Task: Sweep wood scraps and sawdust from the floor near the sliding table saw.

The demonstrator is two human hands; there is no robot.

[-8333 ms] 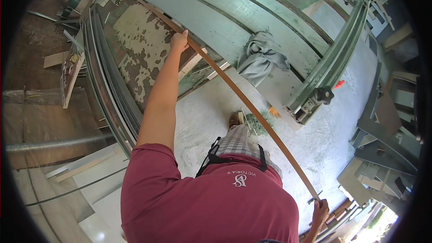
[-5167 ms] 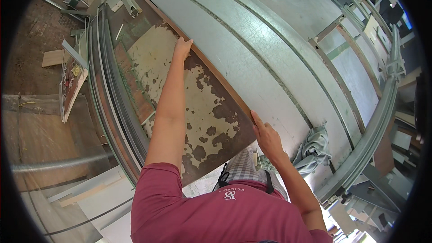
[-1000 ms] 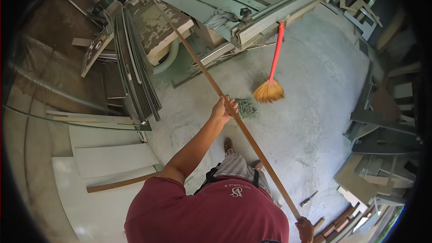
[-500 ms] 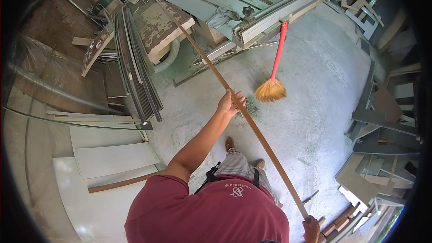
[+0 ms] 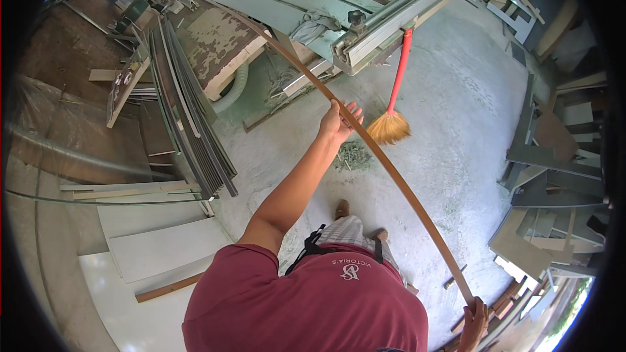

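Observation:
A long, thin brown wooden strip slants across the view, from the large machine table at the top left down to the lower right. My left hand supports it from beneath near its middle, thumb on one side and fingers curling up on the other. At the near end my right hand grips the strip, its fingers wrapped round it. The far end lies by the machine table, too small to make out. Just right of my left hand, a straw broom with a red handle leans against the machine's edge.
The sliding machine table fills the top. A bundle of long dark strips stands on the left, with white panels below it. Board offcuts pile up along the right. A small heap of debris lies on the floor.
My right hand has swung the strip's near end to the right. My left hand has shifted slightly up and right beneath the strip. The whole view has moved a little.

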